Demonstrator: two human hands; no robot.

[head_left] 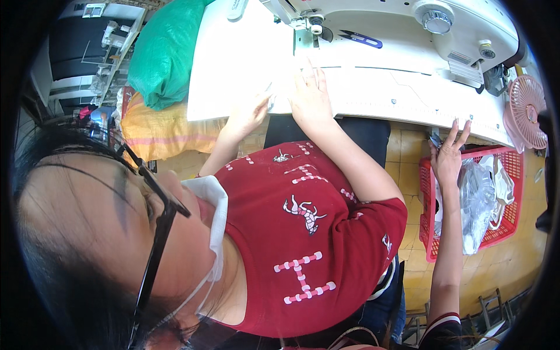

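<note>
My right hand [448,156] reaches up from the lower right, out of a dark sleeve with a striped cuff. Two of its fingers lie stretched over the front edge of the white sewing table [373,87]. The thumb sits by a small grey-blue piece [435,140] at that edge; whether they touch is unclear. Nowhere do I see my left hand. A co-worker in a red shirt [315,233] sits at the table. Their right hand [312,96] lies flat on bright white material or tabletop before the needle, and their left hand [252,111] pinches something pale.
A white sewing machine [396,23] stands at the back, with blue-handled thread snips [361,39] on its bed. A pink fan [527,111] is at the right. A red basket [429,233] with plastic bags stands below. Green [160,52] and orange [169,131] sacks are at left.
</note>
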